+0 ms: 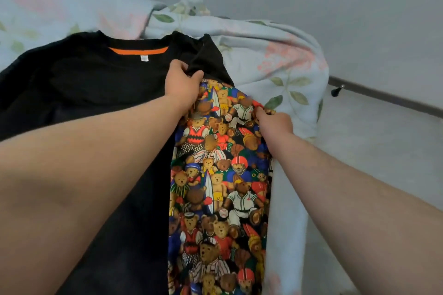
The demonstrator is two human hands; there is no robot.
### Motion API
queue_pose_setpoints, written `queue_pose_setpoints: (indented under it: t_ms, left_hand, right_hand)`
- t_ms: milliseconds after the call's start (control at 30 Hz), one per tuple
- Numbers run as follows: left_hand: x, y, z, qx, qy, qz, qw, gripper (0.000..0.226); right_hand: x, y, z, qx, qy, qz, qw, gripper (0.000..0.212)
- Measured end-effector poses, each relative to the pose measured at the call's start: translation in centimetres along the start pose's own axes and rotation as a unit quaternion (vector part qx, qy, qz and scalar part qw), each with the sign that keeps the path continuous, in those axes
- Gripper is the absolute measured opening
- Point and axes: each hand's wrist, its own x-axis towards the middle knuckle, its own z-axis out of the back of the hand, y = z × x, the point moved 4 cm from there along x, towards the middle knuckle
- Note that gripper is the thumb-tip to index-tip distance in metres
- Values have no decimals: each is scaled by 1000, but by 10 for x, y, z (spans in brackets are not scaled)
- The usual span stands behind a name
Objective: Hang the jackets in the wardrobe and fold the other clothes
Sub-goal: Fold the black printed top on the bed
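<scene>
A black shirt (96, 84) with an orange neck band lies spread over the bed, collar toward the far side. Its right part carries a bright teddy-bear print panel (220, 187) that runs toward me. My left hand (182, 81) pinches the black fabric at the shoulder, just above the print. My right hand (273, 124) grips the right edge of the bear-print panel, fingers curled round the cloth.
A pale blue floral bedspread (282, 60) covers the bed under the shirt and hangs over the right edge. A grey floor (383, 151) and a dark skirting board (395, 100) lie to the right. A grey wall stands behind.
</scene>
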Motion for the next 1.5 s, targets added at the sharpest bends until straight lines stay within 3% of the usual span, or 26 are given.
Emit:
queue_pose_setpoints:
  t_ms: [33, 100, 133, 200, 267, 333, 400, 500, 600, 700, 800, 900, 1033, 1133, 1233, 1367, 1433, 1500]
  left_hand:
    - [-13, -7, 5, 77, -47, -81, 993, 40]
    - [-48, -24, 2, 220, -59, -304, 925, 49]
    - [-62, -26, -8, 270, -9, -392, 879, 50]
    - [-74, -17, -25, 351, 101, -429, 826, 55]
    - [-69, -2, -38, 401, 143, -375, 823, 63]
    - [-64, 12, -46, 425, 139, -365, 817, 65]
    - [-63, 21, -51, 432, 134, -364, 814, 65]
    - [-60, 27, -55, 439, 138, -350, 816, 65]
    - [-59, 16, -51, 418, 190, -335, 823, 65]
    - [-67, 4, -19, 307, 204, -313, 875, 50]
    - [-86, 27, 42, 217, 133, -260, 931, 42]
    - [-98, 67, 124, 201, 30, -196, 959, 41]
    - [-104, 125, 249, 216, -126, -72, 965, 43]
    - [-116, 174, 334, 256, -209, 68, 941, 53]
    - [-140, 217, 382, 236, -156, 207, 937, 52]
    - [-171, 253, 386, 188, -6, 213, 959, 25]
    - [-178, 262, 389, 128, -8, 223, 966, 18]
    - [-174, 265, 399, 85, -65, 234, 966, 26]
  right_hand:
    - [-8, 0, 4, -7, 1, 5, 1000, 33]
    - [-23, -3, 11, -35, -13, 14, 999, 27]
    - [-30, -6, 13, -57, -38, 22, 997, 24]
    - [-50, -12, 16, -155, -129, 102, 974, 36]
    - [-66, -17, 5, -292, -161, 261, 906, 71]
    - [-68, -33, -15, -379, -91, 321, 863, 80]
    - [-61, -54, -26, -412, -50, 305, 857, 79]
    - [-56, -62, -31, -416, -69, 310, 852, 79]
    - [-57, -56, -28, -421, -38, 289, 859, 78]
    - [-67, -37, -19, -388, -48, 276, 878, 69]
    - [-93, -4, -30, -364, -80, 324, 870, 52]
    - [-128, 33, -78, -369, -33, 405, 836, 43]
    - [-186, 71, -170, -290, 121, 454, 834, 41]
    - [-238, 79, -236, -271, 243, 477, 800, 41]
    - [-281, 78, -284, -268, 315, 491, 767, 38]
    - [-307, 70, -317, -251, 369, 409, 796, 44]
    - [-312, 64, -321, -267, 362, 430, 782, 61]
    - [-317, 58, -322, -290, 366, 466, 752, 72]
